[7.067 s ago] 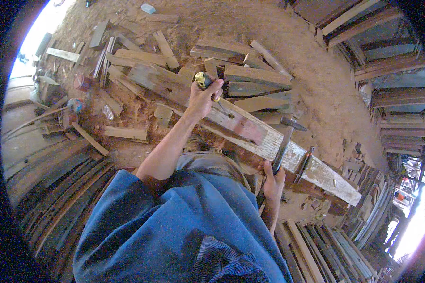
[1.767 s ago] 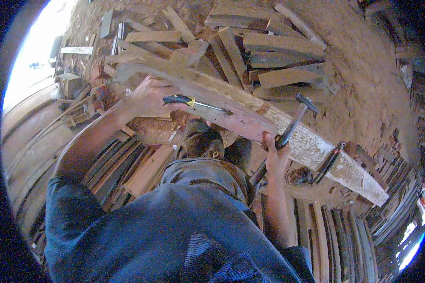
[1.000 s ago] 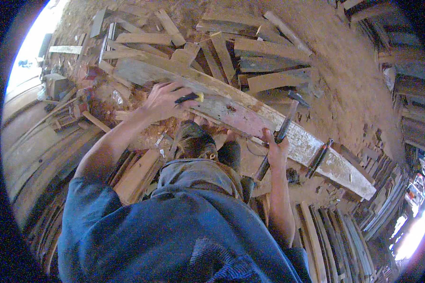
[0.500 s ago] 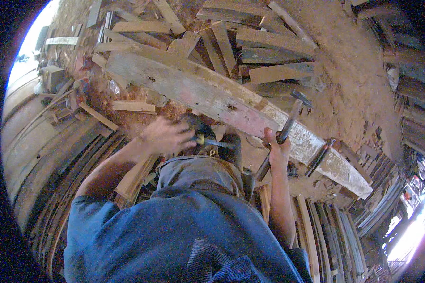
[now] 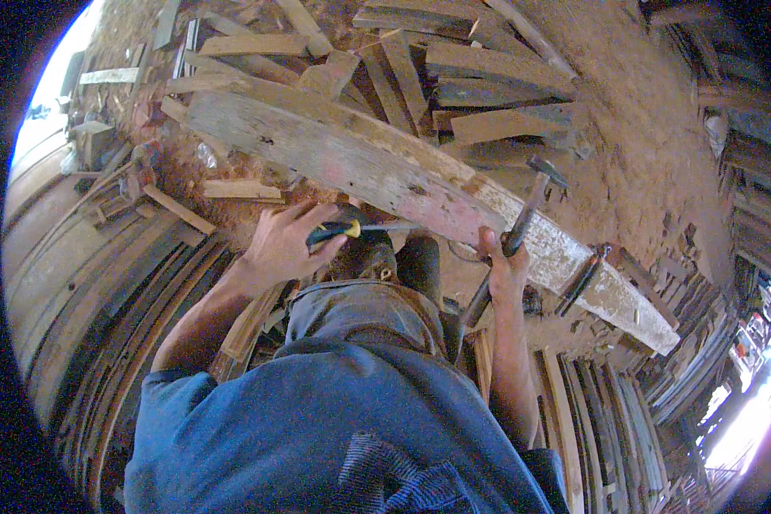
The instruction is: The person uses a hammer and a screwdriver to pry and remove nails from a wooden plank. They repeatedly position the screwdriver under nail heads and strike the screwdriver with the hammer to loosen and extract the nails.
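Note:
My left hand (image 5: 284, 247) is closed round the dark handle of a chisel (image 5: 385, 226) with a yellow collar, held above my lap. Its metal blade points right, toward the near edge of a long weathered plank (image 5: 351, 163). My right hand (image 5: 507, 272) grips a hammer (image 5: 525, 214) by its handle, thumb along the plank's near edge. The hammer head lies up and away from me, over the plank's far side, while the handle's end hangs down beside my thigh. Faded pink patches mark the grey face of the plank.
Loose wood offcuts (image 5: 505, 68) are heaped beyond the plank on dusty ground. A dark bar-like tool (image 5: 581, 281) lies across the plank's right part. Stacked boards (image 5: 128, 317) stand close on my left, and more boards (image 5: 591, 420) are at lower right.
My left hand, blurred before, has steadied and turned. The chisel's blade swung from slanting downward to nearly level. My right hand and the hammer have barely moved.

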`<state>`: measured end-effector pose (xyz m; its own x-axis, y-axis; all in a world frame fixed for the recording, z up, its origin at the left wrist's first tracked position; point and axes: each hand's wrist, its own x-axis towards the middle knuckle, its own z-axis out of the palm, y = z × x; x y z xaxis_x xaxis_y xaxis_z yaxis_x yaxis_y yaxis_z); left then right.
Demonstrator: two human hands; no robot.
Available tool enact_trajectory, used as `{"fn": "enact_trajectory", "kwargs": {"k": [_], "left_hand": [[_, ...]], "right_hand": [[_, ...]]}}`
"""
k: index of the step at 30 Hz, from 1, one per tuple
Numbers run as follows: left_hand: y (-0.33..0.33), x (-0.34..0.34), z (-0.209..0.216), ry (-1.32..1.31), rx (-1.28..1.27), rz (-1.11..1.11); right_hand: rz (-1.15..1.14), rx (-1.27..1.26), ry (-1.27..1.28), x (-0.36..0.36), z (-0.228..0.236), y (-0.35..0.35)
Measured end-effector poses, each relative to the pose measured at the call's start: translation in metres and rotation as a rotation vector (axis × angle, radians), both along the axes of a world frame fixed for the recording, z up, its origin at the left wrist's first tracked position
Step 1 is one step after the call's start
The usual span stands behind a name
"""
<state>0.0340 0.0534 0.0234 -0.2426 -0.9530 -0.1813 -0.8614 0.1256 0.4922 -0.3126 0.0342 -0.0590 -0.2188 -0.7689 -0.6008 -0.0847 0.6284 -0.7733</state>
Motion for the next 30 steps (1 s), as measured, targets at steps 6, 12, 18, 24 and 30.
{"fn": "enact_trajectory", "kwargs": {"k": [6, 12, 18, 24, 30], "left_hand": [[-0.012, 0.01, 0.015, 0.114, 0.001, 0.168], [-0.018, 0.006, 0.023, 0.006, 0.064, 0.104], [-0.042, -0.023, 0.067, -0.183, 0.342, 0.219], [-0.084, -0.07, 0.118, -0.397, 0.314, 0.138], [-0.114, -0.085, 0.121, -0.63, 0.152, -0.295]], "right_hand": [[0.017, 0.012, 0.027, -0.004, -0.008, 0.002], [0.049, 0.041, 0.05, 0.0, 0.004, -0.003], [-0.123, 0.076, -0.123, 0.009, 0.016, -0.007], [0.003, 0.125, -0.115, -0.003, 0.007, -0.005], [-0.04, 0.102, -0.21, -0.004, 0.008, -0.006]]}}
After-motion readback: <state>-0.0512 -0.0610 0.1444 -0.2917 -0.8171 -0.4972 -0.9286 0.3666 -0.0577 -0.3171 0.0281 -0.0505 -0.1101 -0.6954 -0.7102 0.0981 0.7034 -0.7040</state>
